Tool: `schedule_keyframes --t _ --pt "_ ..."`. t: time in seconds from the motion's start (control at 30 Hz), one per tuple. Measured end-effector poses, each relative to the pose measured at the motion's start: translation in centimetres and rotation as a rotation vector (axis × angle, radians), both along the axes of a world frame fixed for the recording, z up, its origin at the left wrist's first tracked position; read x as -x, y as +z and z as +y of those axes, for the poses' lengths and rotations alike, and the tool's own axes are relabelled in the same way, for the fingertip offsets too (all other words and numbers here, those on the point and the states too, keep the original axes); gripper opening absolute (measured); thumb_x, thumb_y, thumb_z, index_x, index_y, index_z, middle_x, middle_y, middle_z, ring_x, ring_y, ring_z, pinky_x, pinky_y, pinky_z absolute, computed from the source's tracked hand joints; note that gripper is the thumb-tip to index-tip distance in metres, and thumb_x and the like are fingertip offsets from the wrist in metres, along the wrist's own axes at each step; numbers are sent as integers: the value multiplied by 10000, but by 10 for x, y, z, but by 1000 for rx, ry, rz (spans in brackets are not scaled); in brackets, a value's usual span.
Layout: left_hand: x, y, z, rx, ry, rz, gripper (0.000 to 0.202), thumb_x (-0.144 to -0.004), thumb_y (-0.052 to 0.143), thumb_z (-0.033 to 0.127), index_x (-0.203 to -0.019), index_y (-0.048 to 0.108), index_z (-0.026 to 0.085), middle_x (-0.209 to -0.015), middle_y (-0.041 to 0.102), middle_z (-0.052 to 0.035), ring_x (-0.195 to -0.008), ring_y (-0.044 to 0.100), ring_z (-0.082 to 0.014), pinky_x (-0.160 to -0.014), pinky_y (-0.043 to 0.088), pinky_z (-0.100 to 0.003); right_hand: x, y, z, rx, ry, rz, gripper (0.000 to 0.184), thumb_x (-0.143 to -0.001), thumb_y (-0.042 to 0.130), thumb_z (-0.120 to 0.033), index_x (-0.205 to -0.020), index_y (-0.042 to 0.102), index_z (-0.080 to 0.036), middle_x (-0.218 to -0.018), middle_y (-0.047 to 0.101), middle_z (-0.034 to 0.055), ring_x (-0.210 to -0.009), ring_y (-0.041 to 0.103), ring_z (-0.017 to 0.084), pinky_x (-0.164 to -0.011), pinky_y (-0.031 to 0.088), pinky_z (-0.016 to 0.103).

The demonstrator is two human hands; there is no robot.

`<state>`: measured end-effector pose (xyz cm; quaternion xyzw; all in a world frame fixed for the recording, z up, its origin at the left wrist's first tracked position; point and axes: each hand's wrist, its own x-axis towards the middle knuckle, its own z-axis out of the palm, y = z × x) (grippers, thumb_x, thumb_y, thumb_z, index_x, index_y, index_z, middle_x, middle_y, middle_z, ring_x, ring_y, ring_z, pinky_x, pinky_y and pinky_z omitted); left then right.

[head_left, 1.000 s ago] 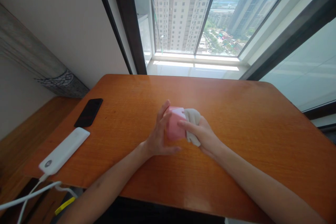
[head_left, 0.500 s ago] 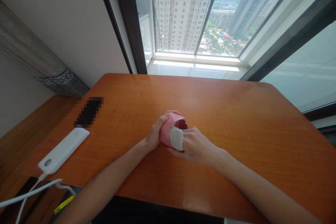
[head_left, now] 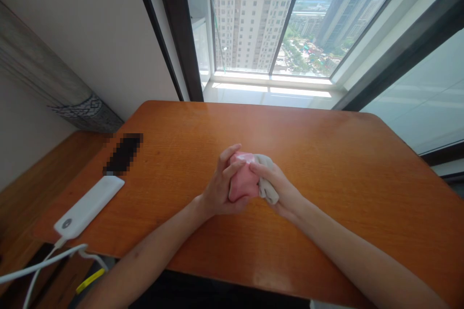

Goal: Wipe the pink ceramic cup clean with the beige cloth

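Observation:
A small pink cup [head_left: 242,184] is held just above the middle of the orange wooden table [head_left: 326,154]. My left hand [head_left: 221,188] wraps round its left side, fingers curled over the top. My right hand [head_left: 281,188] grips a crumpled white cloth [head_left: 267,186] and presses it against the cup's right side. The cup's opening is hidden by my fingers.
A white power bank [head_left: 87,206] lies near the table's left front corner, with white cables [head_left: 43,263] trailing off the edge. A dark phone [head_left: 123,153] lies behind it. A wide window [head_left: 290,24] stands beyond the table's far edge.
Half a second ago the cup's opening faced up with my cloth-wrapped right fingers at its rim. Now the cup is turned, and the cloth presses on its outer side.

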<state>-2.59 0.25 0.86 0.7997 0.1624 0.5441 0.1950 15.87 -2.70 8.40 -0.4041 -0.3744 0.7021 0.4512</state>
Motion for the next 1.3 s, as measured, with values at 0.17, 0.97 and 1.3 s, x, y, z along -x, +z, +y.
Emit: schedule_keyframes --t 0.17,0.97,1.3 --pt "-11 9 -15 376 -104 -337 637 -984 632 591 -1542 486 320 -1572 517 -140 -1463 510 -390 -1225 400 -622 -3 -7 -7 -439 72 -322 475 -831 861 -652 -828 711 -202 -699 630 -12 -595 498 122 -526 407 247" --pt "8 4 8 -234 40 60 863 -870 698 507 -1658 433 272 -1681 408 -170 -1457 502 -415 -1206 443 -649 8 -17 -4 33 -5 29 505 -783 927 -565 -1121 793 -215 -1024 793 61 -868 718 199 -731 592 272" --pt "-7 22 -8 1016 -355 -373 493 -1030 452 537 -1239 706 170 -1263 717 -141 -1099 696 -328 -1013 537 -477 0 -46 -11 -1293 114 -824 380 -944 813 -482 -732 663 -205 -630 616 -14 -554 485 123 -546 361 283"
